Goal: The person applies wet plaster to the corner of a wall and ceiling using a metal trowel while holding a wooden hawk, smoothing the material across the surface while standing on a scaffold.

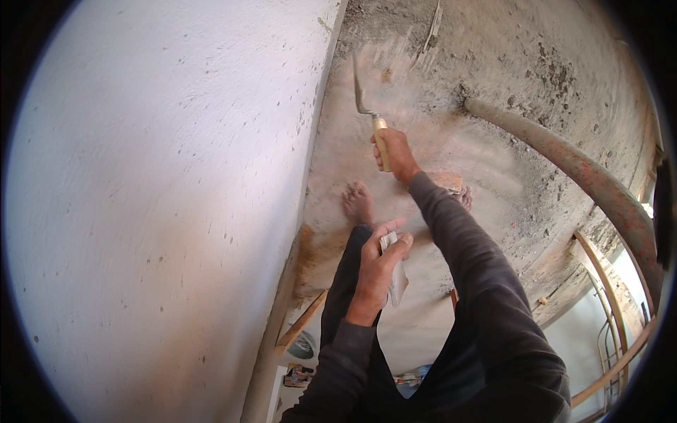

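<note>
Head view, looking steeply down along a white plastered wall [155, 211]; all places are given relative to this wall.

Right hand [395, 155]: grip closed round the pale wooden handle of a trowel [370, 113]; fingers wrapped fully, thumb side toward the wall. Trowel's long axis runs from the hand away from the body, roughly parallel to the wall's foot; the thin metal blade lies beyond the handle and just beside the wall's lower edge, seen edge-on; whether the blade tip touches the wall or the floor cannot be told, the area near it being blurred.

Left hand [381, 271]: grip closed on a folded whitish piece, cloth or paper [396, 275]; held nearer the body and a little farther from the wall than the trowel blade; not touching the trowel.

Of the two hands, the right is the nearer to the wall's foot and the farther from the body.

Surroundings: dusty, mortar-flecked platform floor [493, 70] on the side away from the wall; a bare foot [358, 204] on it, near the wall; a rusted curved pipe [585, 176] well apart from the wall, beyond the right arm; wooden planks [300, 317] close under the wall's base.
</note>
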Demonstrator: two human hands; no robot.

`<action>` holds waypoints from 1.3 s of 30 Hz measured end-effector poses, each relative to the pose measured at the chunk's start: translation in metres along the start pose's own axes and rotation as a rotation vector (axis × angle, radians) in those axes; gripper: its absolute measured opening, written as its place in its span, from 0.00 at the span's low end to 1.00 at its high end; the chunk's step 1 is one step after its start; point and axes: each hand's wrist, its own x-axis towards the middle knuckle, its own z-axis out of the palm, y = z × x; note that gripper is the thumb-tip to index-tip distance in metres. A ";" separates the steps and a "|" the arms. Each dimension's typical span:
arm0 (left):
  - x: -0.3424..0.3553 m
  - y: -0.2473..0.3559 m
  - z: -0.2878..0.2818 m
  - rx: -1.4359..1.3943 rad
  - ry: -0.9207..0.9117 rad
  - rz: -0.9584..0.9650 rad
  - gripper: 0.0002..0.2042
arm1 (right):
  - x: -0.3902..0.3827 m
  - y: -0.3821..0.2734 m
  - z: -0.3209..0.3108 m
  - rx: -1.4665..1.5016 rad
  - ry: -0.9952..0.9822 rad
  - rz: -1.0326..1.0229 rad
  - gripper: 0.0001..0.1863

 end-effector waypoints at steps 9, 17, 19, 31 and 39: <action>0.001 0.007 0.004 -0.010 -0.014 0.010 0.22 | 0.050 -0.003 0.010 -0.202 0.145 -0.152 0.17; 0.001 0.010 0.002 -0.012 -0.017 0.006 0.21 | 0.033 -0.054 -0.035 -0.116 0.417 -0.238 0.17; 0.003 0.011 0.002 -0.005 -0.020 0.001 0.21 | 0.029 -0.051 -0.033 -0.307 0.362 -0.289 0.17; 0.008 0.011 0.009 -0.006 -0.037 0.005 0.21 | 0.028 -0.078 -0.054 -1.146 0.609 -0.507 0.15; 0.009 0.013 0.012 -0.030 -0.028 0.015 0.21 | 0.027 -0.110 -0.045 -1.355 0.418 -0.528 0.15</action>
